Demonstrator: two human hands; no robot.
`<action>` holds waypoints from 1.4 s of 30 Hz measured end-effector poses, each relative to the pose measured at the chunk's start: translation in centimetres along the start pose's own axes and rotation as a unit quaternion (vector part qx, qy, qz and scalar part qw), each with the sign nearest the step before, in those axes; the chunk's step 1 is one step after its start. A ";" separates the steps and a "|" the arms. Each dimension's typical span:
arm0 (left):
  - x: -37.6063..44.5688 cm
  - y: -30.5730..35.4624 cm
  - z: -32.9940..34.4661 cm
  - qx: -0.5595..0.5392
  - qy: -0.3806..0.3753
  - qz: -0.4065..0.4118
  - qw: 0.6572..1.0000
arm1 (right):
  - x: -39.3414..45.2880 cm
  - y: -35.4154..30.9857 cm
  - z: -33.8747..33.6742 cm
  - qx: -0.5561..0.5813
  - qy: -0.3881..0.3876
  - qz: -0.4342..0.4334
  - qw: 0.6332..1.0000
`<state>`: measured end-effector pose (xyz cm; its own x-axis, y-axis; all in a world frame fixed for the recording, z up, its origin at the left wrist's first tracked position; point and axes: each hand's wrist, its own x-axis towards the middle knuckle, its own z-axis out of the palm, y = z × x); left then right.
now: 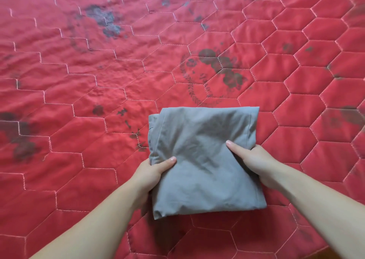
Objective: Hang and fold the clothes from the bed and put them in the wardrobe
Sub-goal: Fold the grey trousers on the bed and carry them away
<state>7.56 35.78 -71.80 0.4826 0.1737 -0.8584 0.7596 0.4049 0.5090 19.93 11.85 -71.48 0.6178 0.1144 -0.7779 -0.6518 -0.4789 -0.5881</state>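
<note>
A folded grey garment, at lower centre over the red quilt, is gripped at its sides by the left hand and right hand. Folding appears finished; carrying to the wardrobe is called for next.

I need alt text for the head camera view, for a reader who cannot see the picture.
Two bare hands grip a folded grey garment by its sides, the left hand and the right hand each with a thumb on top. Under it lies a red quilted bedcover with hexagon stitching and dark faded prints.

folded garment on bed | left hand at its left edge | right hand at right
</note>
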 end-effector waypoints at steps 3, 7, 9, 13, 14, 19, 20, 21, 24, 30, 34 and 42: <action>-0.2 -0.6 0.8 0.050 0.087 0.050 0.994 | -0.2 0.0 0.8 -0.052 0.066 -0.018 0.996; -2.2 -0.8 2.5 0.181 0.214 0.074 0.957 | -1.8 -1.2 2.8 -0.154 0.152 -0.039 0.976; -4.0 0.0 2.1 0.163 0.223 0.074 0.958 | -3.4 -2.9 3.5 -0.170 0.155 -0.043 0.972; -8.2 5.4 -0.5 0.122 0.206 0.122 0.963 | -7.3 -9.2 3.8 -0.174 0.158 -0.097 0.967; -9.6 7.4 -1.2 0.117 0.198 0.144 0.962 | -8.6 -11.4 3.8 -0.167 0.162 -0.120 0.965; -18.1 18.3 -3.6 0.083 0.165 0.265 0.946 | -16.5 -23.0 3.0 -0.101 0.188 -0.225 0.951; -20.0 20.3 -4.0 0.068 0.156 0.287 0.943 | -18.3 -25.3 2.7 -0.092 0.191 -0.244 0.946; -22.1 22.2 -4.3 0.054 0.148 0.302 0.940 | -20.1 -27.6 2.4 -0.084 0.193 -0.264 0.941; -28.8 27.9 -5.3 0.020 0.112 0.340 0.934 | -25.8 -33.9 1.2 -0.046 0.190 -0.321 0.927; -43.2 35.7 -7.5 0.009 0.036 0.405 0.914 | -38.9 -43.1 -0.8 0.007 0.147 -0.418 0.897; -51.1 37.5 -9.8 0.041 -0.004 0.393 0.919 | -46.0 -45.7 -1.5 0.025 0.103 -0.473 0.875; -58.0 37.6 -9.6 -0.087 0.079 0.389 0.914 | -51.0 -49.1 -0.7 0.061 0.017 -0.547 0.835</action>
<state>3.89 49.57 -3.48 0.7672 0.5918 -0.2473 0.1271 0.2376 0.9630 20.72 28.88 -2.73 0.8838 0.3992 0.2441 0.2713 -0.0122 -0.9624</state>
